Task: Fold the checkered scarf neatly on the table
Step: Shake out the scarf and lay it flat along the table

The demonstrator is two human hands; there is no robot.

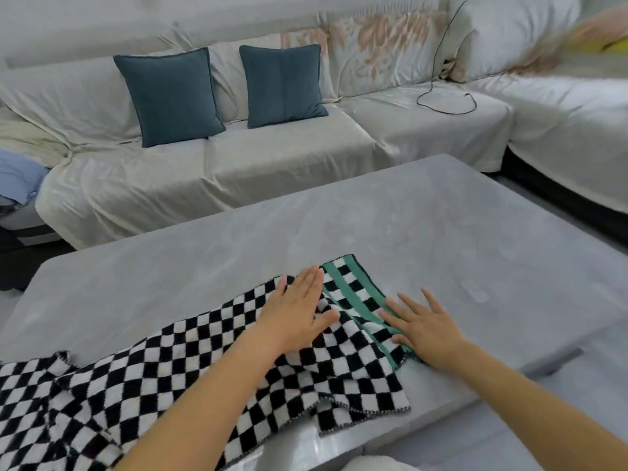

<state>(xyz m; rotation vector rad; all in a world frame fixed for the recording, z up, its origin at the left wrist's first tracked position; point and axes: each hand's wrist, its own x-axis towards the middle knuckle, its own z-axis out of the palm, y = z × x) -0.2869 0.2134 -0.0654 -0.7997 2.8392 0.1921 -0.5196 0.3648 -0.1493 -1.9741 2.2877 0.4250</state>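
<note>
A black-and-white checkered scarf (176,362) lies across the near left part of the grey table (407,239), bunched at the far left and hanging a little over the near edge. Its right end carries green stripes (353,287) and lies over the checkered part. My left hand (299,314) rests flat, palm down, on the scarf just left of the green stripes. Palm down with fingers spread, my right hand (428,331) presses the green-striped edge against the table. Neither hand grips the cloth.
A covered cream sofa (238,171) runs behind and to the right of the table, with two blue cushions (170,96) and a black cable (445,103) on it. Blue cloth (17,178) lies at the far left.
</note>
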